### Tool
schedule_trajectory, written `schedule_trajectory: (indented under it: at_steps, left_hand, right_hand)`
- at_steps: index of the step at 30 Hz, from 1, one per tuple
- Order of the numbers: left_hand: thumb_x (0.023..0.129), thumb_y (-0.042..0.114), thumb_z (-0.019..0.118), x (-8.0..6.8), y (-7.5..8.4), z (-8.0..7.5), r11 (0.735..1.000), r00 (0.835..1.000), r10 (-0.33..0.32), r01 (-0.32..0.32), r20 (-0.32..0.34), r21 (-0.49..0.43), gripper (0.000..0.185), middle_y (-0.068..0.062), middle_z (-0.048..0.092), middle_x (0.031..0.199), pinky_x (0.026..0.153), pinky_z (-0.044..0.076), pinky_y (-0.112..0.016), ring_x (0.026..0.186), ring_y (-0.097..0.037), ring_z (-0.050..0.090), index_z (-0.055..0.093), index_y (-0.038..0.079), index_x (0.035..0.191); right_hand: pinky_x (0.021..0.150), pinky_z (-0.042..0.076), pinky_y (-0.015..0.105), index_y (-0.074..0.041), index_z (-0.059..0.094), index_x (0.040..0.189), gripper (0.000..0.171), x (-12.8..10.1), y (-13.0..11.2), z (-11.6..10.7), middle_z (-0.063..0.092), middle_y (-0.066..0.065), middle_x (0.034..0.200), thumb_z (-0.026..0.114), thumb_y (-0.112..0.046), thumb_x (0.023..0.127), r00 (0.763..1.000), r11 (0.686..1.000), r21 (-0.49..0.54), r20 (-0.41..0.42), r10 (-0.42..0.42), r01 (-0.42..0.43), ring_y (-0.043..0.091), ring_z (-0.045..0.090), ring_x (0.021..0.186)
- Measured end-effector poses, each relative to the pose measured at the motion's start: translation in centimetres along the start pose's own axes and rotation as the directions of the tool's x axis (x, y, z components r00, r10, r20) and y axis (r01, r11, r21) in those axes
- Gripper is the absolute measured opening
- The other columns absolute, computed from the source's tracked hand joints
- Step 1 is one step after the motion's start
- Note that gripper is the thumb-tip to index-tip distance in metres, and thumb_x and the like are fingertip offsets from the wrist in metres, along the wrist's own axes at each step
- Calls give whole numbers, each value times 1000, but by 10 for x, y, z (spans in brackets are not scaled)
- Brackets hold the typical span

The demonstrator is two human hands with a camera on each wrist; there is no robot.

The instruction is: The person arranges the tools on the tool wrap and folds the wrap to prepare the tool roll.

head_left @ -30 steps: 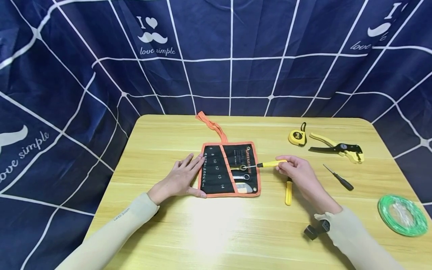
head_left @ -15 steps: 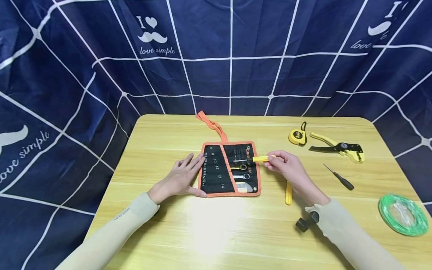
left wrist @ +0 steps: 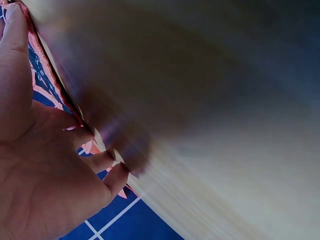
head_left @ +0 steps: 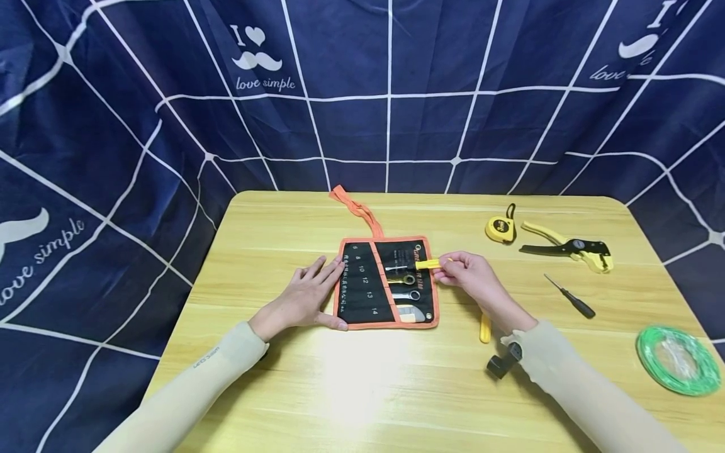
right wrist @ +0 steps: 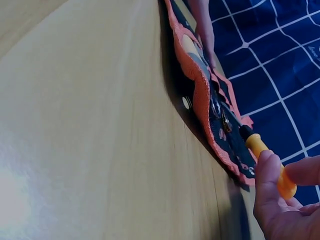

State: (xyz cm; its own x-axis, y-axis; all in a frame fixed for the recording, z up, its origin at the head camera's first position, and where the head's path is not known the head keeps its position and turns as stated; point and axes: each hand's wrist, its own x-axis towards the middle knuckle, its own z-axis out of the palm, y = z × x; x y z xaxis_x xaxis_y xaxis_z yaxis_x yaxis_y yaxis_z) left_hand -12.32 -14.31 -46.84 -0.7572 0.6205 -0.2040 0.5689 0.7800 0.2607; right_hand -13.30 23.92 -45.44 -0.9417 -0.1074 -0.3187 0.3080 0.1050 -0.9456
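Note:
A black tool pouch (head_left: 351, 292) with orange edging and printed size numbers lies on the table. My left hand (head_left: 303, 299) rests with spread fingers on its left edge. My right hand (head_left: 476, 283) pinches a yellow-handled screwdriver (head_left: 428, 264) by the handle end, also seen in the right wrist view as an orange-yellow handle (right wrist: 256, 143). Its shaft points left over the pouch, its tip near the orange slot edge. Below it, two wrenches (head_left: 409, 279) and a flat tool with a grey rounded end (head_left: 412, 313) stick out of the slots.
Partly under my right wrist lies another yellow handle (head_left: 485, 328). Farther right are a yellow tape measure (head_left: 500, 229), yellow-and-black wire strippers (head_left: 572, 246), a black screwdriver (head_left: 578, 304) and a green wire coil (head_left: 646, 358). Orange straps (head_left: 359, 211) trail behind the pouch.
My right hand has moved left with the screwdriver, whose shaft has swung level and whose tip now lies nearer the slots. My left hand stays where it was.

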Motion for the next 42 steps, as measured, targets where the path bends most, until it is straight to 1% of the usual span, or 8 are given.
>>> schedule_trajectory:
  at_steps: [4, 10, 13, 17, 24, 32, 35, 42]
  left_hand:
    - [84, 77, 79, 0, 1, -1, 1000, 1000, 5, -5, -7, 0, 133, -16, 14, 181, 117, 29, -68, 164, -45, 13, 17, 2, 174]
    - [84, 78, 79, 1, 0, -1, 1000, 1000, 13, -13, -15, -6, 132, -16, 15, 181, 117, 28, -68, 164, -45, 13, 18, 2, 174]
    - [84, 77, 80, 1, 0, -1, 1000, 1000, 13, -13, -17, -14, 132, -16, 15, 181, 117, 28, -69, 164, -46, 13, 19, 1, 174]
    - [84, 76, 80, 1, -2, 1, 1000, 1000, 17, -17, -23, -13, 132, -17, 15, 181, 116, 29, -69, 164, -47, 14, 19, 1, 174]
    - [85, 80, 77, 0, -1, 1, 1000, 1000, 1, -1, 1, 7, 133, -14, 13, 181, 117, 29, -66, 164, -44, 12, 16, 4, 175]
    - [85, 77, 78, -2, 0, -1, 1000, 1000, -2, 2, -3, -4, 132, -14, 14, 181, 117, 28, -67, 164, -45, 13, 17, 3, 175]
    - [85, 77, 79, -2, 0, -1, 1000, 1000, -3, 3, -2, -7, 132, -14, 13, 181, 117, 28, -68, 164, -45, 13, 16, 4, 175]
    - [85, 77, 79, -2, 1, -1, 1000, 1000, -2, 2, -2, -12, 132, -14, 13, 181, 117, 28, -67, 164, -45, 12, 16, 4, 175]
  right_hand:
    - [84, 60, 25, 22, 52, 135, 33, 3, -1, 2, 78, 15, 103, 52, -4, 115, 1000, 1000, -17, 26, 11, -10, 8, 76, 85]
    - [84, 61, 26, 23, 44, 139, 35, 4, -2, 6, 71, 35, 120, 42, -5, 118, 996, 996, -93, 85, 21, -13, 9, 76, 86]
    - [84, 61, 26, 20, 43, 139, 33, 5, -4, 8, 68, 39, 126, 40, -4, 117, 994, 991, -133, 107, 28, -14, 10, 75, 87]
    - [83, 60, 25, 16, 46, 135, 28, 6, -6, 10, 69, 36, 126, 42, -6, 117, 992, 985, -173, 125, 29, -6, 11, 75, 90]
    - [83, 60, 24, 19, 52, 135, 30, 8, -4, 11, 72, 31, 120, 47, -2, 115, 990, 978, -208, 138, 37, -7, 10, 73, 92]
    - [79, 58, 25, 13, 64, 127, 26, 13, -7, 15, 73, 14, 104, 58, -8, 114, 994, 951, -308, 108, 27, 8, 13, 68, 89]
    - [78, 57, 24, 12, 67, 125, 24, 15, -8, 16, 73, 13, 102, 59, -7, 113, 996, 946, -323, 92, 12, 18, 12, 67, 88]
    - [84, 59, 26, 12, 64, 128, 23, 20, -8, 20, 69, 15, 108, 62, -2, 110, 994, 952, -305, 113, 1, 34, 13, 68, 92]
